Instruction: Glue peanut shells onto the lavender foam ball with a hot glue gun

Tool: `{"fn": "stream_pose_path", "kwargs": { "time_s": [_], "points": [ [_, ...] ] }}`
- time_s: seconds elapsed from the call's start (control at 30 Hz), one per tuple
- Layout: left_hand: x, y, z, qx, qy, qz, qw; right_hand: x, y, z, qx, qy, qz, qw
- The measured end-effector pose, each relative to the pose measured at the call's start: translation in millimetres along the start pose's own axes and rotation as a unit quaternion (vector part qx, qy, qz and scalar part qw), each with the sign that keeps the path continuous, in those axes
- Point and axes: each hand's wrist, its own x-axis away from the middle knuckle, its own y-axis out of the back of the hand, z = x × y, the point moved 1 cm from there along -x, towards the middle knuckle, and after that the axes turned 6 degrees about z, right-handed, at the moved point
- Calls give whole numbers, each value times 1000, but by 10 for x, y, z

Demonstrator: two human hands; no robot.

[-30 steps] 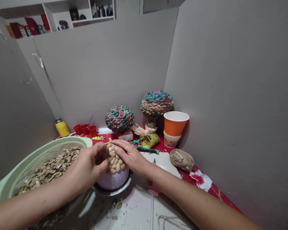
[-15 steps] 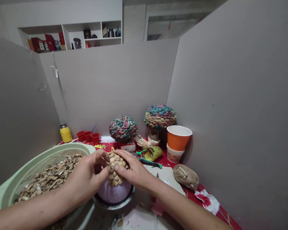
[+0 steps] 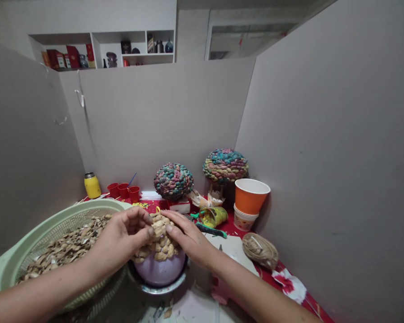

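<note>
While the purple ball (image 3: 160, 271) sits in a round metal bowl (image 3: 159, 290), we note a cap of tan peanut shells (image 3: 161, 246) over its upper part. We find the left hand (image 3: 126, 233) curled at the cap's left side, thumb and fingers drawn close; we cannot tell whether they pinch a shell. We record the right hand (image 3: 188, 237) laid over the right side, fingers extended, thumb apart and touching the shells.

To the left we log a pale green plastic colander (image 3: 12, 255) holding loose brown shells (image 3: 65, 250). Right of the bowl, we see a ball of beige twine (image 3: 261, 251) on the red-covered counter (image 3: 229, 228). Beyond, we list an orange paper tub (image 3: 251, 201) above stacked white cups (image 3: 244, 220), and a yellow-smeared clear cup (image 3: 213, 217) on its side. Farther back we observe two multicoloured, shell-textured domes (image 3: 173, 181), three red plastic cups (image 3: 133, 194) and a yellow jar (image 3: 93, 186).
</note>
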Motion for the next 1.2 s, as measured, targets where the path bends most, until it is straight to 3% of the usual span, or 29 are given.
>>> {"fn": "stream_pose_path", "kwargs": {
  "time_s": [0.3,0.67,1.03,1.2],
  "points": [
    [-43,-108,102,-70,-3,-9,997,10,14,22,-5,2,-6,1000],
    [-34,-121,35,-193,6,10,981,17,9,54,-1,6,-2,1000],
    [-39,-140,78,-190,-12,34,981,57,18,94,-8,-7,7,1000],
    [-27,-131,40,-275,-42,-11,961,53,21,107,-6,-16,11,1000]
  ]
}}
